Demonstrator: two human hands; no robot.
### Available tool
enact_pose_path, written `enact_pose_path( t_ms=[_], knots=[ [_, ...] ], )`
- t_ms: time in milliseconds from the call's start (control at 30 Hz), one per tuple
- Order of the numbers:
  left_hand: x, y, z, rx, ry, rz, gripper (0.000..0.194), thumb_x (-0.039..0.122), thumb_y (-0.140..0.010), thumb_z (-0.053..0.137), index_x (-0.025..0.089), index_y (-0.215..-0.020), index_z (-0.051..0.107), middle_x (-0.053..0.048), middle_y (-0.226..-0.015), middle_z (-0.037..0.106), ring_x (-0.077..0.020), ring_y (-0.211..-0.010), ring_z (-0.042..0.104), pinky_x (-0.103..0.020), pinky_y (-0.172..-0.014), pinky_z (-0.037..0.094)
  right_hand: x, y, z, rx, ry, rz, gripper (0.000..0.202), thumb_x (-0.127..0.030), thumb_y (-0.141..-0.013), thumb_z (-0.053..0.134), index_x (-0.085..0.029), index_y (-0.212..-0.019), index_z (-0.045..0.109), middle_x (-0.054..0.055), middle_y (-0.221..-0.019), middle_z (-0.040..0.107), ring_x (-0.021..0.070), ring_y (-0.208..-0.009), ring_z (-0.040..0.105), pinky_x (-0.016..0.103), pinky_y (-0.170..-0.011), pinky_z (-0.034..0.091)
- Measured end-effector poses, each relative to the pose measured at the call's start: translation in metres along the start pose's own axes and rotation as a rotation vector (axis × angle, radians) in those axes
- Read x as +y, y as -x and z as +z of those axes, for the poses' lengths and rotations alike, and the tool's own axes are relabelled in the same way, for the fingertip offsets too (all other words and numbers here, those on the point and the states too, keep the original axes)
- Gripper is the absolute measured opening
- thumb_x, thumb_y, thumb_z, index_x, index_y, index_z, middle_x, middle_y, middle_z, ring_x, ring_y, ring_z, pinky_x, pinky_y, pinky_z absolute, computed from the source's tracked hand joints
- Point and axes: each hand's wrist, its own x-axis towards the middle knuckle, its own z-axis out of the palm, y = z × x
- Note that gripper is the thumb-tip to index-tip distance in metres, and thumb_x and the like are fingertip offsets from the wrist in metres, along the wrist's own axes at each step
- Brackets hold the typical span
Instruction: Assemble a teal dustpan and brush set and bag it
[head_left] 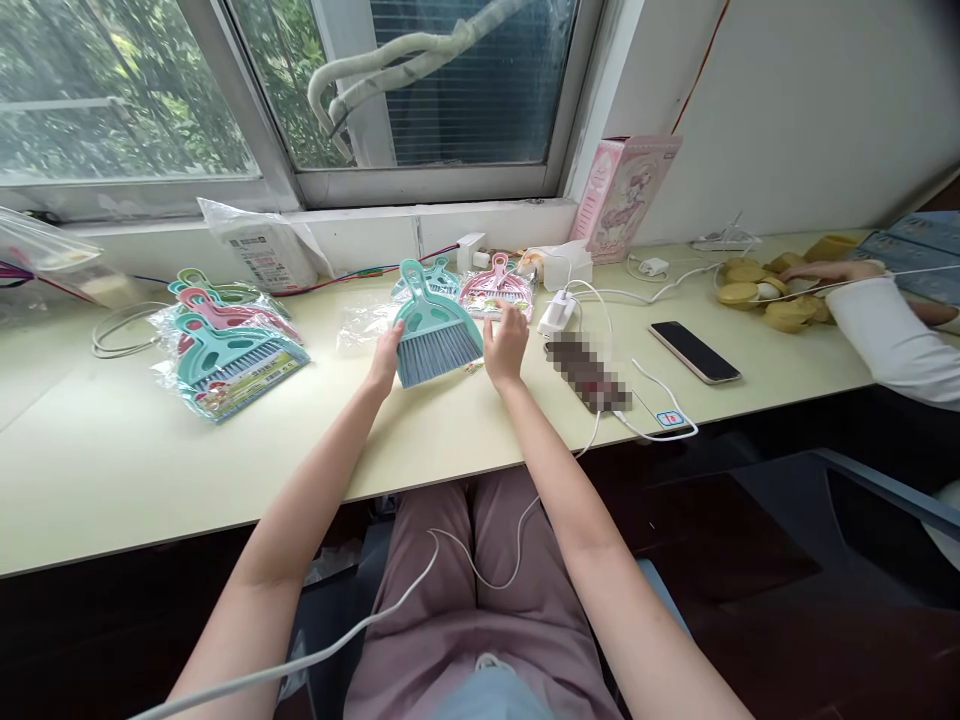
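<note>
A mint-green hand brush with grey-blue bristles, nested with a matching dustpan, is tilted up above the table in front of me. My left hand grips the set by its left edge, the thumb at the front. Close to the right edge, my right hand is raised with thumb and fingers apart; whether it touches the dustpan I cannot tell. Behind lie a pink brush set in clear wrap and another mint set. Clear plastic wrap lies left of the held set.
Several bagged dustpan sets are stacked at left. A blurred-out phone with cables and a dark phone lie at right. A pink box stands by the wall. Another person's sleeved arm reaches toward yellow round pieces.
</note>
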Motion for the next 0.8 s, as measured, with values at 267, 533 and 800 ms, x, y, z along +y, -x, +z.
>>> enact_pose_path(
  t_ms=[267, 533, 800],
  knots=[
    [0.010, 0.033, 0.028, -0.237, -0.066, 0.105, 0.046, 0.054, -0.087, 0.056, 0.023, -0.118, 0.066, -0.004, -0.127, 0.064, -0.0312, -0.133, 0.044, -0.042, -0.113, 0.031, -0.022, 0.016, 0.008, -0.173, 0.155, -0.179, 0.033, -0.035, -0.098, 0.039, -0.020, -0.098, 0.067, 0.012, -0.104, 0.066, 0.0264, -0.109, 0.053, 0.038, -0.096, 0.035],
    [0.007, 0.032, 0.026, -0.390, -0.021, -0.013, 0.056, 0.065, -0.082, 0.056, 0.020, -0.112, 0.069, -0.006, -0.119, 0.067, -0.0336, -0.126, 0.051, -0.045, -0.111, 0.034, -0.017, 0.003, -0.001, -0.022, 0.021, 0.126, 0.047, -0.036, -0.098, 0.036, -0.019, -0.066, 0.066, 0.006, -0.071, 0.067, 0.0185, -0.073, 0.061, 0.028, -0.073, 0.040],
    [-0.005, 0.016, 0.018, -0.296, -0.063, -0.041, 0.048, 0.060, -0.083, 0.058, 0.023, -0.113, 0.067, -0.004, -0.113, 0.069, -0.0306, -0.120, 0.055, -0.043, -0.106, 0.041, -0.014, 0.002, 0.001, -0.011, -0.165, 0.161, 0.049, -0.035, -0.096, 0.033, -0.020, -0.061, 0.064, 0.004, -0.069, 0.067, 0.0168, -0.070, 0.061, 0.027, -0.073, 0.042]
  ],
)
